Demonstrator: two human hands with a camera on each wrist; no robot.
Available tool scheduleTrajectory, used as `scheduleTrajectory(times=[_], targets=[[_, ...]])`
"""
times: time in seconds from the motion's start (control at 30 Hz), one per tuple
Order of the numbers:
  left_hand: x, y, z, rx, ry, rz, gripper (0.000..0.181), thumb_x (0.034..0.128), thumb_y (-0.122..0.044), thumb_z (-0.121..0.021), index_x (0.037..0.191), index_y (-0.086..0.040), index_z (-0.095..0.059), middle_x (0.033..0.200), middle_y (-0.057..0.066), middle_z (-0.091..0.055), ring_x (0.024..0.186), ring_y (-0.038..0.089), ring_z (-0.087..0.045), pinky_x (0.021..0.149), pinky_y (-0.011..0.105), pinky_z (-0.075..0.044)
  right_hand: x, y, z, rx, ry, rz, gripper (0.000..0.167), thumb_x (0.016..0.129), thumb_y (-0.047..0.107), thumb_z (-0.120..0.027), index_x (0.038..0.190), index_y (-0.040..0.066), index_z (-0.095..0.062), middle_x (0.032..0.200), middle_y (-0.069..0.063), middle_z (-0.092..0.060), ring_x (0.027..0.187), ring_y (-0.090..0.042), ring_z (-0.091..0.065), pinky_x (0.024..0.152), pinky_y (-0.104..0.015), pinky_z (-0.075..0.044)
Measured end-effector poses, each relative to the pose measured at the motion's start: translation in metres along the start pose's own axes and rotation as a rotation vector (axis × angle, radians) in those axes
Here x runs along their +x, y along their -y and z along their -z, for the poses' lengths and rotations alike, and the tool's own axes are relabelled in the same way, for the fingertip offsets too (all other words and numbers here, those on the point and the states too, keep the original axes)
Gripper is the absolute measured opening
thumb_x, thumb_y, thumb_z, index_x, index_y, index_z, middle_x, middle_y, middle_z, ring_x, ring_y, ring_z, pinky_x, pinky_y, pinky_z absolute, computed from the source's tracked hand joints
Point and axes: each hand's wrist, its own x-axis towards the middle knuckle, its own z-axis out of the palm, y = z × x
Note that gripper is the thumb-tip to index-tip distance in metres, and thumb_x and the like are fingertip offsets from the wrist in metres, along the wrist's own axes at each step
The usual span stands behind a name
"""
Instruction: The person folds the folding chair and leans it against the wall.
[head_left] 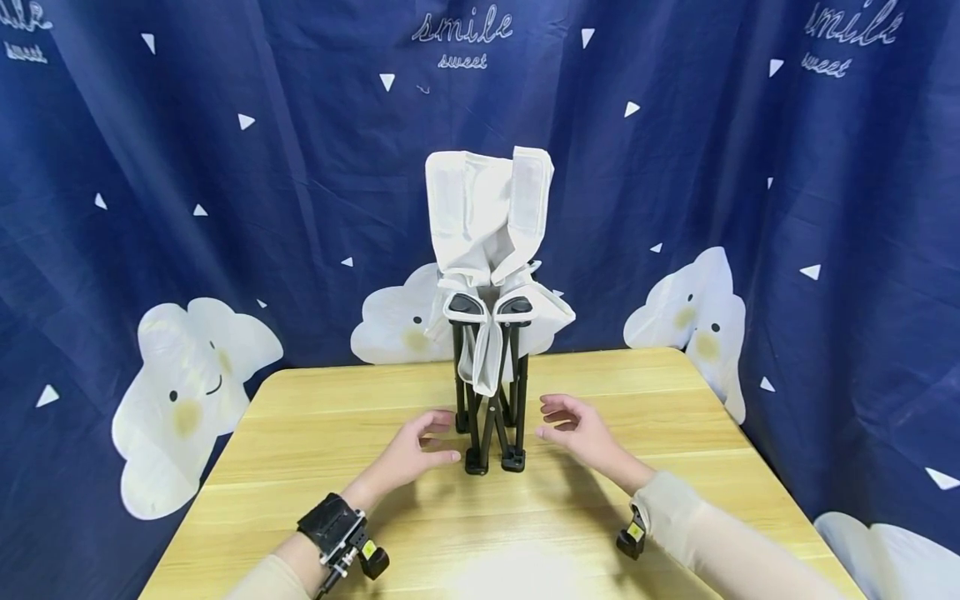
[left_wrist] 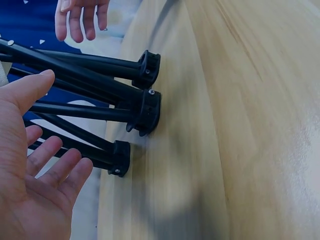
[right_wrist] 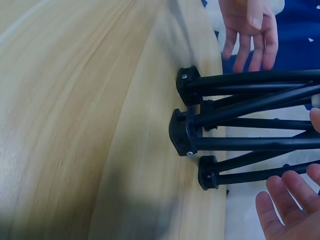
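Observation:
A small folding chair [head_left: 457, 250] with white fabric and black tube legs stands upright on the table, its legs drawn close together. White flaps rise at its top. To the left of the legs is my left hand [head_left: 414, 454], palm inward and fingers loosely bent. My right hand [head_left: 588, 433] faces it from the other side, also loosely bent. Neither seems to touch the chair. Up close in the left wrist view, black plastic feet [left_wrist: 146, 112] rest on the wood. The right wrist view shows the crossing leg tubes [right_wrist: 250, 143] between both hands.
A light wooden table [head_left: 315, 442] with rounded far corners lies under the chair. Behind it hangs a dark blue curtain [head_left: 322, 125] printed with clouds and triangles. Wrist cameras [head_left: 375, 562] are strapped to both forearms.

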Motion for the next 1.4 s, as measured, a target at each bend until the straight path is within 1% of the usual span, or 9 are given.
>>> scheduleTrajectory(times=[0.07,0.13,0.3,0.47,0.73,0.97,1.07,1.27,1.4], targets=[[0.001,0.000,-0.001,-0.009,0.006,-0.003,0.065,0.0944,-0.012,-0.084,0.149,0.007,-0.054,0.150,0.033,-0.057,0.138,0.051,-0.059,0.117,0.065,-0.049,0.001,0.000,-0.002,0.008,-0.002,-0.004,0.059,0.090,0.006,-0.083,0.143,-0.008,-0.061,0.131,-0.027,-0.070,0.122,-0.049,-0.067,0.106,-0.052,-0.060],[0.002,0.001,-0.003,-0.016,0.012,-0.001,0.067,0.0945,-0.014,-0.084,0.150,0.008,-0.053,0.151,0.032,-0.057,0.138,0.052,-0.058,0.117,0.065,-0.049,0.001,-0.001,-0.004,0.009,-0.002,-0.003,0.059,0.090,0.006,-0.084,0.142,-0.007,-0.061,0.131,-0.027,-0.070,0.121,-0.048,-0.068,0.106,-0.056,-0.059],[0.003,0.003,-0.007,-0.024,0.017,0.002,0.069,0.0938,-0.017,-0.085,0.150,0.006,-0.053,0.152,0.030,-0.057,0.138,0.054,-0.057,0.118,0.065,-0.048,0.002,0.000,-0.009,-0.006,0.007,0.004,0.059,0.090,0.009,-0.085,0.142,-0.006,-0.062,0.130,-0.025,-0.071,0.119,-0.042,-0.070,0.104,-0.049,-0.061],[0.004,0.003,-0.012,-0.031,0.011,0.014,0.070,0.0930,-0.017,-0.086,0.151,0.005,-0.053,0.152,0.027,-0.059,0.139,0.055,-0.056,0.119,0.063,-0.048,0.002,0.000,-0.011,-0.004,0.017,-0.007,0.062,0.089,0.011,-0.087,0.143,-0.006,-0.062,0.129,-0.024,-0.071,0.119,-0.041,-0.069,0.105,-0.056,-0.059],[0.007,0.006,-0.021,0.023,-0.018,0.031,0.077,0.0898,-0.021,-0.088,0.153,0.003,-0.052,0.150,0.024,-0.062,0.135,0.047,-0.062,0.114,0.057,-0.054,0.001,-0.006,-0.016,-0.002,0.023,-0.006,0.068,0.089,0.013,-0.088,0.145,-0.011,-0.057,0.131,-0.031,-0.069,0.119,-0.048,-0.068,0.102,-0.049,-0.062],[0.008,0.008,-0.027,0.013,-0.015,0.039,0.080,0.0875,-0.015,-0.089,0.154,0.005,-0.049,0.149,0.026,-0.061,0.134,0.047,-0.062,0.114,0.057,-0.055,-0.001,-0.009,-0.025,-0.022,0.017,-0.008,0.065,0.089,0.012,-0.088,0.143,-0.011,-0.059,0.129,-0.033,-0.069,0.115,-0.047,-0.069,0.101,-0.053,-0.062],[0.008,0.009,-0.030,-0.003,-0.004,0.047,0.082,0.0872,-0.014,-0.089,0.155,0.006,-0.048,0.149,0.027,-0.060,0.135,0.047,-0.062,0.114,0.057,-0.054,-0.003,-0.010,-0.029,-0.033,0.012,-0.024,0.064,0.088,0.013,-0.089,0.141,-0.009,-0.061,0.126,-0.030,-0.070,0.112,-0.045,-0.071,0.098,-0.049,-0.063],[0.007,0.013,-0.035,0.012,0.004,0.048,0.084,0.0862,-0.012,-0.090,0.155,0.007,-0.046,0.148,0.028,-0.061,0.133,0.048,-0.063,0.112,0.057,-0.056,-0.005,-0.015,-0.036,-0.024,-0.001,-0.076,0.065,0.086,0.013,-0.090,0.141,-0.006,-0.062,0.124,-0.027,-0.071,0.109,-0.042,-0.072,0.090,-0.030,-0.062],[0.007,0.016,-0.038,0.025,0.003,0.056,0.084,0.0857,-0.012,-0.090,0.154,0.009,-0.046,0.147,0.028,-0.061,0.132,0.047,-0.064,0.111,0.056,-0.057,-0.005,-0.017,-0.041,-0.029,-0.015,-0.096,0.064,0.085,0.012,-0.090,0.140,-0.007,-0.063,0.122,-0.024,-0.072,0.104,-0.034,-0.073,0.086,-0.026,-0.062]])
